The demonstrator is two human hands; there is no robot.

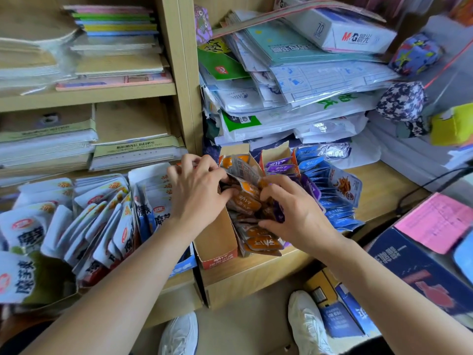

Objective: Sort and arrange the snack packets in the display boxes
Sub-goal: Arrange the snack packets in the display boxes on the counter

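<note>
A narrow cardboard display box [217,242] stands on the wooden shelf, filled with orange snack packets [261,242]. My left hand [197,190] reaches into the box from the left, its fingers curled round the orange packets near the middle. From the right, my right hand [291,208] grips the same bunch, thumb low and fingers dug in among them. Behind and to the right are rows of purple packets [279,165] and blue packets [335,198]. White packets [102,216] fill boxes on the left.
Stacks of paper and notebooks [115,29] fill the shelves above. A heap of plastic-wrapped stationery [294,80] leans behind the boxes. A dark blue carton [419,267] with a pink sheet [435,221] sits at the right. My white shoes [307,324] stand on the floor below.
</note>
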